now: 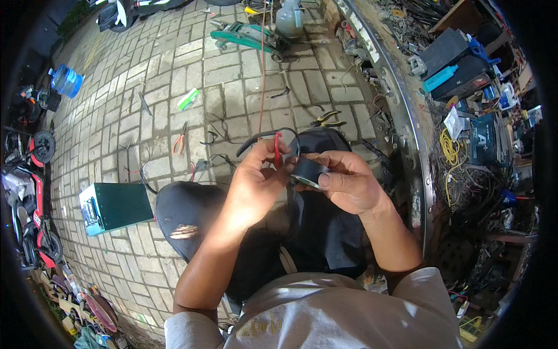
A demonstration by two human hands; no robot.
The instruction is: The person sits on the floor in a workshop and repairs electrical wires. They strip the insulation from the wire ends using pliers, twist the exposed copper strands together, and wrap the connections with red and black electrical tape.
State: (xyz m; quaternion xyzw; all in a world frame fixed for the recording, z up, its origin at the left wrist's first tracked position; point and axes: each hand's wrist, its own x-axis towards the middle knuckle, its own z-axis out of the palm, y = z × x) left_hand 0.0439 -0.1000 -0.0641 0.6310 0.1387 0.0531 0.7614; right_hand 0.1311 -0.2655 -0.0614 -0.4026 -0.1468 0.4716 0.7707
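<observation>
My left hand (251, 189) is closed, with its thumb and fingers pinching a red wire (277, 150). A black cable (251, 142) runs out past its fingertips to the left. In my right hand (354, 185) is a roll of black tape (309, 170), its round side facing partly toward me. The two hands almost meet over my knees, and the tape roll sits close to the wire. Whether a strip of tape reaches the wire is too small to make out.
Orange-handled pliers (179, 141) and yellow-and-black pliers (326, 120) lie on the paving. A dark green box (123, 206) stands to the left, a green floor jack (247, 39) farther off. Along the right runs a metal edge (401, 104) with batteries (488, 139) and clutter beyond.
</observation>
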